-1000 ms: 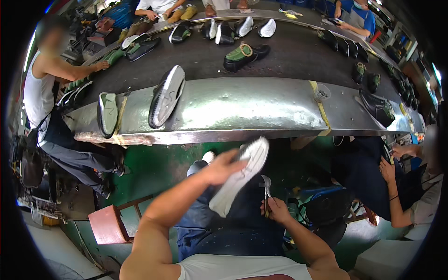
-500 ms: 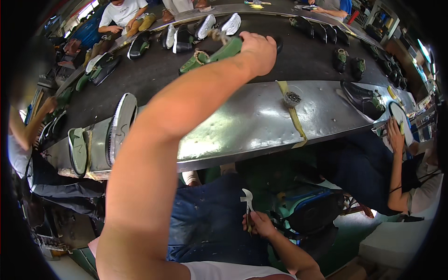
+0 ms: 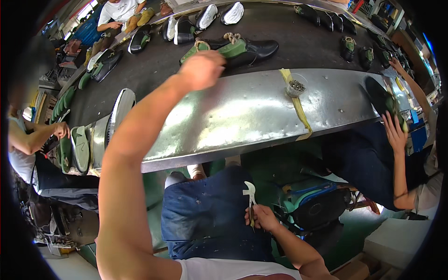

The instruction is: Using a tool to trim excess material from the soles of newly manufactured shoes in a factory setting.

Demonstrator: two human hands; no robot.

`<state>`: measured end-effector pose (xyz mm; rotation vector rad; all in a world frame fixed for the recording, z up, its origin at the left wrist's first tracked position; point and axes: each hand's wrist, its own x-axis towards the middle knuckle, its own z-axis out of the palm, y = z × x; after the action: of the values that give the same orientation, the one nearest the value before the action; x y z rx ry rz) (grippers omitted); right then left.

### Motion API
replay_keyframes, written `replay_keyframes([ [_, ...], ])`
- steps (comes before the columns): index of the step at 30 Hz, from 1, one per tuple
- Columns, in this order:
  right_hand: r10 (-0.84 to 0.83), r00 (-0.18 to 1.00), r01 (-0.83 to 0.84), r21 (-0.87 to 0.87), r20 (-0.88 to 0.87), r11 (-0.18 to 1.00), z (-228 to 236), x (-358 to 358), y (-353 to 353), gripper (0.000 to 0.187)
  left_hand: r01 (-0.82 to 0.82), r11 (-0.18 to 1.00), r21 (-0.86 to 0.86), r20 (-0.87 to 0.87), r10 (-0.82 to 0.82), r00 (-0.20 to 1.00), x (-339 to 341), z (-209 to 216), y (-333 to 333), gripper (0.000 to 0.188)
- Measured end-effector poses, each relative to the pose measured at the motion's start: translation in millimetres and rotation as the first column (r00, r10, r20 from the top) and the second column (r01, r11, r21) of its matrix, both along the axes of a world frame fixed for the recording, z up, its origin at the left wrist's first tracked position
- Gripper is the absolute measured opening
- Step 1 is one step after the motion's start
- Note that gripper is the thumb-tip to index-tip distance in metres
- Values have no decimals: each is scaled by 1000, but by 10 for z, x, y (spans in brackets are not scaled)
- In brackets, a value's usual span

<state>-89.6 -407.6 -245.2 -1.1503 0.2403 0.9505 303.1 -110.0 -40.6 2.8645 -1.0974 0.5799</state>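
My left hand [image 3: 203,70] hangs over the far edge of the metal bench, blurred, its fingers curled and partly hidden. Just beyond it, on the dark conveyor-like surface, lies a black and green shoe [image 3: 257,51] with a brown lace, its toe pointing right. A second green shoe [image 3: 195,49] with a brown lace sits behind my fingers, partly covered by them. Low over my lap, my right hand [image 3: 262,218] is closed round the handle of a small hammer [image 3: 249,188], its metal head pointing up.
A clear cup [image 3: 296,87] of small metal bits stands by a yellow strip [image 3: 299,114] on the metal bench [image 3: 233,112]. Shoe soles [image 3: 122,112] lean at its left end. Co-workers sit left, right and across; the right one's hand [image 3: 395,133] touches a dark shoe [image 3: 380,95].
My left hand has moved left and nearer, away from the shoe, which now lies in full view. The right hand keeps the hammer. The right co-worker's dark shoe has changed position.
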Motion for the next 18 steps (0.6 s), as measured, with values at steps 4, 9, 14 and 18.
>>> replay_keyframes([
  [4,-1,1000,1,7,6,1000,-31,6,41,48,-716,674,182,242,675,697,-541,369,1439,46],
  [9,-11,995,14,-30,103,999,-52,-27,110,47,-932,309,189,-814,580,28,-835,466,2736,67],
  [14,29,991,-22,-51,132,998,-30,-8,233,47,-891,452,31,-712,636,298,-851,237,2821,68],
  [18,48,992,-41,-58,118,997,8,-82,252,41,-817,518,-254,-882,224,416,-1232,462,2469,67],
])
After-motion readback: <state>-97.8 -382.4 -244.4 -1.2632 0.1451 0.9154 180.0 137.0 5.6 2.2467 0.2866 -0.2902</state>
